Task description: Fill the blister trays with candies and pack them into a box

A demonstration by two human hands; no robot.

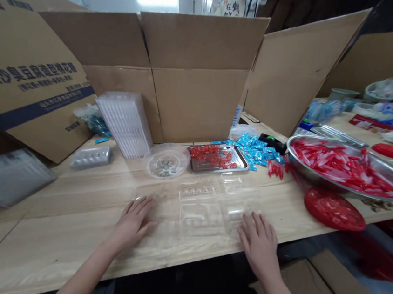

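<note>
Several clear plastic trays [200, 214] lie side by side on the wooden table, with moulded hollows in them. My left hand [134, 222] rests flat at the left side of this group, its fingers stretched out. At the right side my right hand [259, 238] has its fingers spread over the edge of another clear tray [237, 213]. Neither hand grips anything. Just behind the trays stand a round clear tub [167, 162] with small pieces in it and a metal tray [215, 168] holding small red items [213, 155].
Open cardboard boxes [194, 100] wall off the back. A tall stack of clear trays [125, 123] stands at the left. Small blue packets [257, 148] lie behind the metal tray. At right are a steel bowl [293, 164] of red-and-white pieces and a red basket [357, 223].
</note>
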